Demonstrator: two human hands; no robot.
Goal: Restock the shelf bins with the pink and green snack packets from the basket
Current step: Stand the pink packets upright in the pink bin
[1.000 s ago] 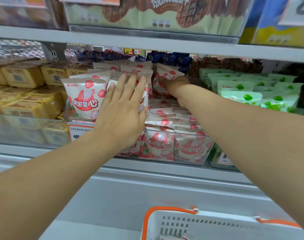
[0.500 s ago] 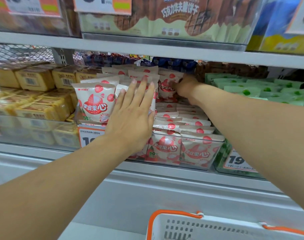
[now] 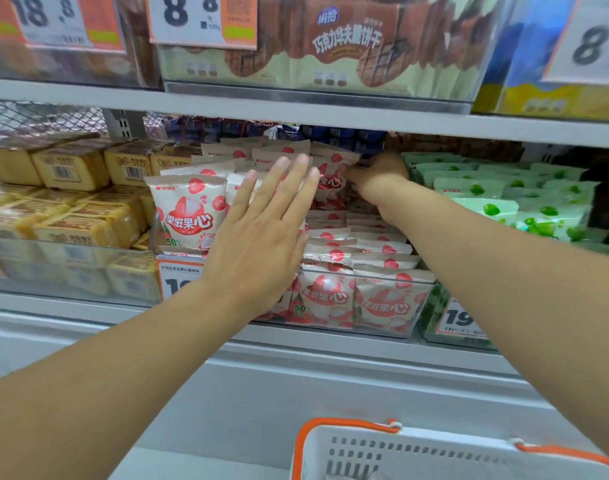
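Note:
Pink snack packets (image 3: 327, 299) fill a clear shelf bin (image 3: 382, 332) at the centre, some upright, some lying flat. My left hand (image 3: 261, 233) lies flat with straight fingers against the upright front packets (image 3: 187, 209) on the bin's left side. My right hand (image 3: 379, 174) reaches deep into the back of the bin and grips the right edge of an upright pink packet (image 3: 331, 181); its fingertips are hidden. Green snack packets (image 3: 486, 202) stand in the neighbouring bin (image 3: 431, 317) on the right. The white basket (image 3: 417, 455) with an orange handle is at the bottom edge.
Yellow wrapped cakes (image 3: 74, 230) fill the bin to the left. The upper shelf board (image 3: 296, 110) hangs low over the bins, with brown biscuit packs (image 3: 348, 46) and price tags (image 3: 202, 19) above. A grey ledge (image 3: 296, 382) runs below the bins.
The view has drifted, so the shelf sits lower in the frame. My left hand still presses on the front packets; my right hand stays at the back pink packet.

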